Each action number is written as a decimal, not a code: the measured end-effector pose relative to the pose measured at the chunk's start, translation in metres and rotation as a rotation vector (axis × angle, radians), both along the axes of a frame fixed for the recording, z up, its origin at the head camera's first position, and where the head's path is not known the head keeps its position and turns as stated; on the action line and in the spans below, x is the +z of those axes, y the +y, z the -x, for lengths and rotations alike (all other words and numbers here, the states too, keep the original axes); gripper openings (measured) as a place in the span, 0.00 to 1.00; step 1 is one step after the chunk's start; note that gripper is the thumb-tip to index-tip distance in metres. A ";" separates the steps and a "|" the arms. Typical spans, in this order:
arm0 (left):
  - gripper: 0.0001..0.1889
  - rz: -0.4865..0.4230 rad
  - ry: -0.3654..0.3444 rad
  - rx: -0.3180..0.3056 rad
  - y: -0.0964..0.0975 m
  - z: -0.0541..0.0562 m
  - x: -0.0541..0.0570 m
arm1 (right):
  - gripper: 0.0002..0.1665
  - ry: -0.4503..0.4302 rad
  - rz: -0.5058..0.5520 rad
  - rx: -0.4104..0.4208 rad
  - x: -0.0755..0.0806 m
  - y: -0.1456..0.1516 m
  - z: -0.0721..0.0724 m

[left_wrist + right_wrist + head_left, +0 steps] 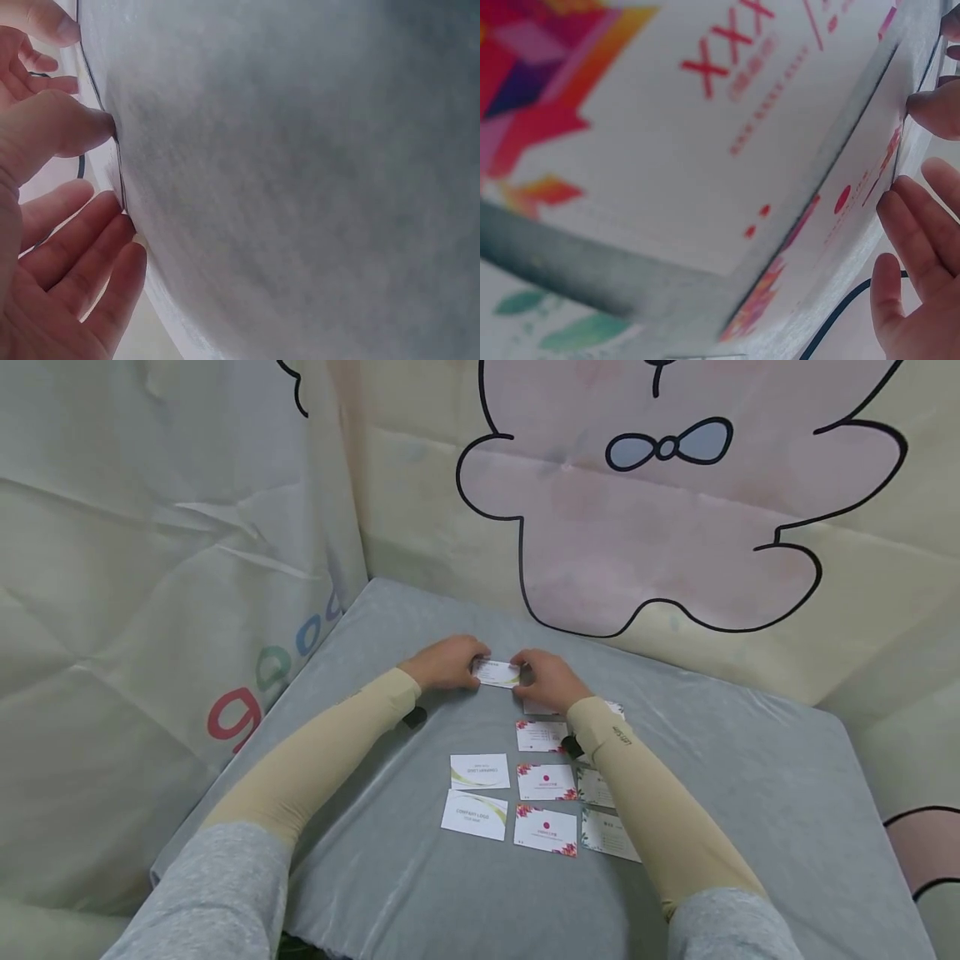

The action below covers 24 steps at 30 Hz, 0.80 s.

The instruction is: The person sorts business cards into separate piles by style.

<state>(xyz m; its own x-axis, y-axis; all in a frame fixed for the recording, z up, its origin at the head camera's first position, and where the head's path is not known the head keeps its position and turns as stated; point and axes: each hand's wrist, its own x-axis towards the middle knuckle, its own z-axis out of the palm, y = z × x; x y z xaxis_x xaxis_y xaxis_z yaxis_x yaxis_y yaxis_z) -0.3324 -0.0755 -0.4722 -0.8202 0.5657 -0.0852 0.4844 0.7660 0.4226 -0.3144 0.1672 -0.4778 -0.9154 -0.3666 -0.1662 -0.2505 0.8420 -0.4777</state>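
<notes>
Both hands are at a white business card (498,674) with a yellow-green curve, at the far end of the card layout. My left hand (447,663) holds its left end between thumb and fingers. At the right end, the thumb and fingertips of my right hand (553,680) pinch the card's edges. The left wrist view shows the card nearly edge-on beside the left thumb (71,135). Just nearer than the right hand lies a red-flowered card (538,736); another card (538,707) is partly covered by that hand.
Nearer on the grey cloth-covered table (375,868) lie two yellow-green cards (480,771), red-flowered cards (546,831) in a middle column and green-leaf cards (609,833) on the right, partly behind the right forearm. A printed curtain (675,543) hangs behind the table.
</notes>
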 end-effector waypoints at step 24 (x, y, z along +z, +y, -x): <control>0.38 0.018 0.048 0.099 -0.019 -0.068 0.002 | 0.33 0.147 -0.014 0.086 0.011 0.006 -0.054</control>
<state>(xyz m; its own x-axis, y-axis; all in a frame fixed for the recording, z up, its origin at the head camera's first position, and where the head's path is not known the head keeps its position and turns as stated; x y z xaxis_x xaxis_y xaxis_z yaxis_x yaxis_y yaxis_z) -0.2641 -0.0940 -0.4700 -0.8753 0.4806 -0.0540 0.4254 0.8182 0.3868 -0.2605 0.1728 -0.4667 -0.8956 -0.4432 -0.0379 -0.3884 0.8208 -0.4189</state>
